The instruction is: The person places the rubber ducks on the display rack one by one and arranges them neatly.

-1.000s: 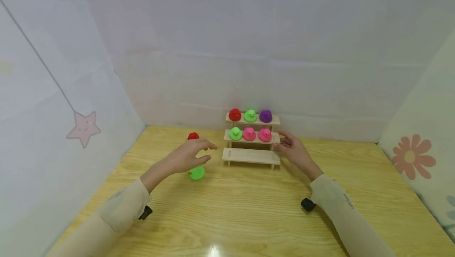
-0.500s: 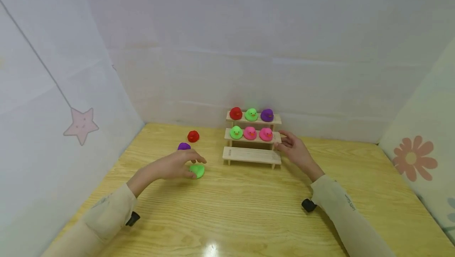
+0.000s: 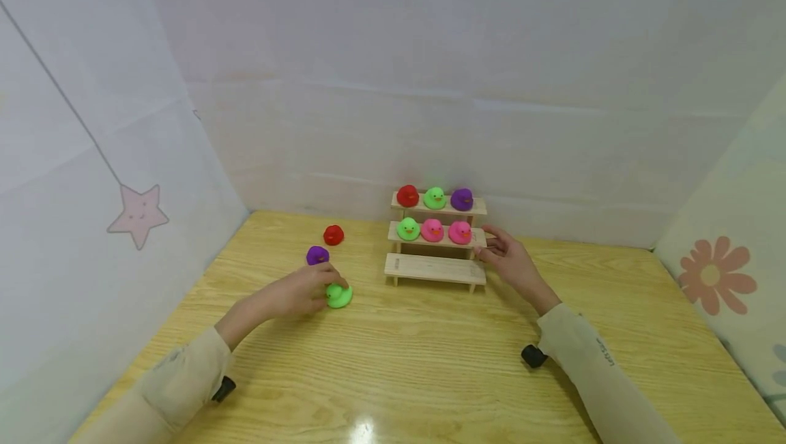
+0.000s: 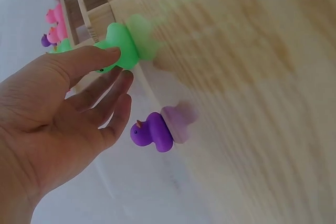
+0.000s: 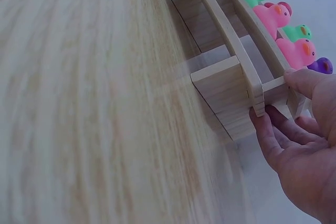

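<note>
On the table at left, my left hand (image 3: 295,292) has thumb and fingertips around a green rubber duck (image 3: 340,297). The left wrist view shows the thumb against that duck's side, with its base at the tabletop. A purple duck (image 3: 316,255) sits just beyond the fingers, and a red duck (image 3: 333,234) lies farther back. My right hand (image 3: 510,263) grips the right end of a three-tier wooden display stand (image 3: 436,268). In the right wrist view its thumb lies on the middle tier and its fingers (image 5: 269,142) touch the stand's end from below.
The top tier bears a red duck (image 3: 408,196), a green duck (image 3: 434,198) and a purple duck (image 3: 462,199). On the middle tier sit a green duck (image 3: 408,229) and two pink ducks (image 3: 432,230). Cloth walls (image 3: 393,89) enclose the wooden table (image 3: 393,362).
My left hand has moved left and down toward the front green duck, and its fingers have closed around it. The purple and red ducks behind have come into sight. My right hand stays at the stand.
</note>
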Motion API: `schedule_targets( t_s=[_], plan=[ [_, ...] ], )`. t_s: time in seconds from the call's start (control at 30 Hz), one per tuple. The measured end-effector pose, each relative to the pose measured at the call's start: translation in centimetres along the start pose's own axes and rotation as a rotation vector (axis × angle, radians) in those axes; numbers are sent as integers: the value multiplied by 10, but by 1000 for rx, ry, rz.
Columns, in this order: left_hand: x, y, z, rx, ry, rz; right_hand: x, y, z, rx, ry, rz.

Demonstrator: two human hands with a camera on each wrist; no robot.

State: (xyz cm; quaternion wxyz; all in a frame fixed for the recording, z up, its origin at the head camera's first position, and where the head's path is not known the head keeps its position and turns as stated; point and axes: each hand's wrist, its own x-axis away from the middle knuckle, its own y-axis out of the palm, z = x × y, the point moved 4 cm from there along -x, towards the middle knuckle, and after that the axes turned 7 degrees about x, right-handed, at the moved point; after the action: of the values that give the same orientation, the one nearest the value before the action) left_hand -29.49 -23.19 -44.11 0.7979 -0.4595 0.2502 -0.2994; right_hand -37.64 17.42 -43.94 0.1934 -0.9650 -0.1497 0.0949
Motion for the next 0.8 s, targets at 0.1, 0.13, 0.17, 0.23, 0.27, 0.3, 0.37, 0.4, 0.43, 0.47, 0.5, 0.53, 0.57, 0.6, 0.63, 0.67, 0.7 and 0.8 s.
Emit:
schedule_targets(
  t_s=[0.1, 0.13, 0.17, 0.23, 0.27, 0.3, 0.37, 0.4, 0.43, 0.47, 0.5, 0.53, 0.57, 0.6, 0.63, 0.67, 0.7, 0.8],
  plan=[
    [1, 2, -2, 11, -10, 25, -1, 0, 1, -1, 2, 0],
    [1, 3, -2, 16, -15, 32, -3, 0, 6, 2, 4, 2],
    [2, 3, -2, 24, -20, 37, -5, 0, 10, 4, 3, 4],
    [1, 4, -2, 29, -30, 40, -9, -1, 20, 19, 0, 10],
    [1, 3, -2, 27, -29, 41, -11, -1, 25, 25, 0, 14],
    [1, 3, -2, 24, -29, 41, -13, -1, 30, 32, 1, 19],
    [0, 3, -2, 13, -20, 39, -13, 0, 34, 42, -2, 29],
    [-1, 3, -2, 9, -23, 38, -13, 0, 35, 48, -4, 32],
    [-1, 2, -2, 5, -24, 38, -14, 0, 36, 49, -3, 37],
    [-2, 2, -1, 4, -26, 38, -14, 0, 36, 52, -5, 40],
    [-3, 2, 0, 7, -30, 36, -14, 0, 37, 54, -7, 45],
    [-3, 2, 1, 13, -34, 35, -14, 0, 37, 60, -11, 45],
    [-4, 2, 2, 22, -44, 32, -14, 0, 37, 61, -13, 47],
    [-4, 2, 4, 32, -50, 32, -14, 0, 37, 63, -15, 48],
    [-5, 2, 6, 42, -54, 31, -14, -1, 37, 64, -15, 49],
    [-6, 1, 8, 56, -62, 30, -14, -1, 37, 65, -18, 46],
    [-7, 1, 10, 70, -70, 32, -14, -1, 37, 66, -18, 45],
    [-13, 0, 16, 102, -79, 52, -14, -2, 37, 69, -22, 42]
  ],
)
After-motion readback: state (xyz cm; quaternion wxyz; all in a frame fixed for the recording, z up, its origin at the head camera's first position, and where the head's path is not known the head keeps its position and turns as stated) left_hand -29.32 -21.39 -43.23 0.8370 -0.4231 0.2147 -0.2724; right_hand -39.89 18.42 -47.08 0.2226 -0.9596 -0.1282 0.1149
